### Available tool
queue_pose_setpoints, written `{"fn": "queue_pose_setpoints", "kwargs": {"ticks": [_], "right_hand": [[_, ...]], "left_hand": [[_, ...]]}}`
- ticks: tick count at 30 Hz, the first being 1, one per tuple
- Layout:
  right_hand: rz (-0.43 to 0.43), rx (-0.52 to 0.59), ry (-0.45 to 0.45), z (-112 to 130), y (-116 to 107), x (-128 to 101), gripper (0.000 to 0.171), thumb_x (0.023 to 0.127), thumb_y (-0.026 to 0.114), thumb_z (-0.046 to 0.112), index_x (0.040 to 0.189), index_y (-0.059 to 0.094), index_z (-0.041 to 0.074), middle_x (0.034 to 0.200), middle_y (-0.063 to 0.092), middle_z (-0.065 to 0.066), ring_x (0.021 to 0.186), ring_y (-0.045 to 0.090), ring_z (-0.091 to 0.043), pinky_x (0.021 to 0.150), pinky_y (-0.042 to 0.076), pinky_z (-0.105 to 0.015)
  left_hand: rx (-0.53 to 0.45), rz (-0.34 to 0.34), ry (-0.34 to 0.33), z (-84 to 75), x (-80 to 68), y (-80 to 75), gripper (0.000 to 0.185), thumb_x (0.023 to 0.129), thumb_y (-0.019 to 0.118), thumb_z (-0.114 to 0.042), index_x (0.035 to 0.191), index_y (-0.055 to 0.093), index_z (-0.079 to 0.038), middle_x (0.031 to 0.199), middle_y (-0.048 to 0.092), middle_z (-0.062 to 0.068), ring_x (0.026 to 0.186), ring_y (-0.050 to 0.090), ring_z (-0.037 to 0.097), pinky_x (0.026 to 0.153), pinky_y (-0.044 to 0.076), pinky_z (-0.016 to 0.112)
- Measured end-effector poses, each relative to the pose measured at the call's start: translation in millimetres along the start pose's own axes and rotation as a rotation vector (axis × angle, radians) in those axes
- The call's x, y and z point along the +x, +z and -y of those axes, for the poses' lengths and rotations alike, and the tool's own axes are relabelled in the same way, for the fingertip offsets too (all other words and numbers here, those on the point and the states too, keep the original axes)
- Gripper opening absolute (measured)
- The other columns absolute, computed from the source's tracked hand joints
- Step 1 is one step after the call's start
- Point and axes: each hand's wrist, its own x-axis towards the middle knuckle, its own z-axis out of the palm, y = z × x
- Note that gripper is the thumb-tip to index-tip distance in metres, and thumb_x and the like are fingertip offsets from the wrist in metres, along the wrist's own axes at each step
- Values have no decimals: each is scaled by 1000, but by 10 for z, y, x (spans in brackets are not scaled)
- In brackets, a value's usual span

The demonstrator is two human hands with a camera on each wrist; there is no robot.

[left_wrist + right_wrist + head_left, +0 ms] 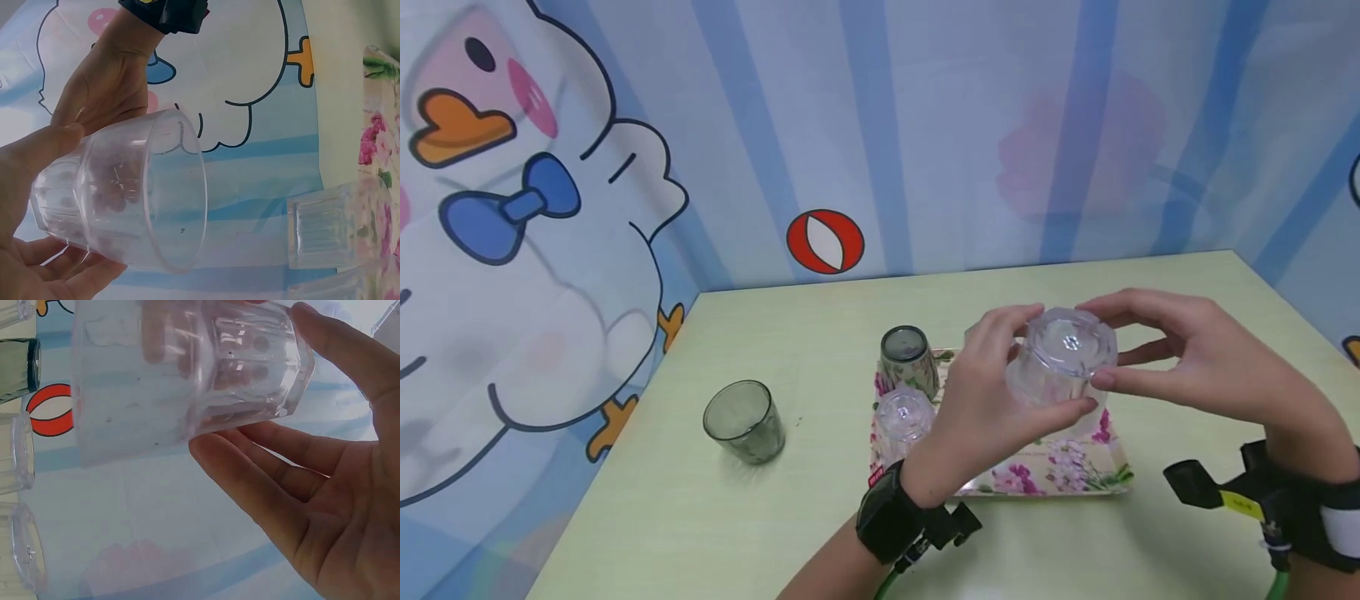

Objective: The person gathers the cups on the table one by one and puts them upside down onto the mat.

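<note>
Both hands hold a clear faceted tumbler (pixel 1071 346) upside down above the floral tray, its base facing up in the head view. My left hand (pixel 981 396) grips it from the left, thumb on the near side and fingers behind. From the right, my right hand (pixel 1195 358) pinches it near the base between thumb and fingers. In the left wrist view the tumbler's wide rim (pixel 178 190) points away from the palm, and nothing shows inside. The right wrist view has the thumb and fingertips at the narrower base end of the tumbler (pixel 250 362).
On the floral tray (pixel 1060 475) a smoky grey glass (pixel 910 358) and a clear tumbler (pixel 904 417) stand upside down. More clear tumblers (pixel 15 550) show in the right wrist view. A smoky glass (pixel 748 425) stands upright on the table (pixel 647 500), left of the tray.
</note>
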Motion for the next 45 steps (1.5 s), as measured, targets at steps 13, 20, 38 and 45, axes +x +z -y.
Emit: {"fn": "queue_pose_setpoints", "kwargs": {"ticks": [13, 20, 38, 45], "right_hand": [[197, 2, 115, -177, -64, -29, 48, 79, 78, 27, 122, 56, 25, 114, 61, 6, 98, 55, 12, 68, 59, -21], [274, 51, 160, -239, -35, 3, 49, 80, 76, 33, 123, 55, 21, 115, 63, 0, 99, 57, 9, 71, 61, -27], [402, 46, 217, -462, 88, -19, 54, 79, 77, 37, 122, 56, 12, 121, 62, -7, 106, 64, -23, 72, 61, -26], [474, -16, 255, -481, 123, -2, 59, 78, 77, 41, 122, 56, 9, 122, 62, -9, 106, 64, -24, 68, 57, -19]], "left_hand": [[31, 85, -5, 109, -42, 253, 80, 74, 81, -36, 139, 41, -12, 132, 50, 3, 116, 52, 10, 91, 45, 6], [74, 102, -27, 178, -59, 364, 83, 74, 82, -37, 140, 39, -12, 133, 48, 4, 115, 53, 10, 89, 45, 4], [102, 221, -122, 372, -126, 606, 82, 76, 80, -38, 141, 38, -10, 131, 46, 4, 113, 51, 12, 90, 48, 11], [164, 232, -119, 385, -158, 681, 83, 75, 80, -41, 140, 40, -9, 125, 46, 2, 104, 50, 8, 84, 43, 6]]}}
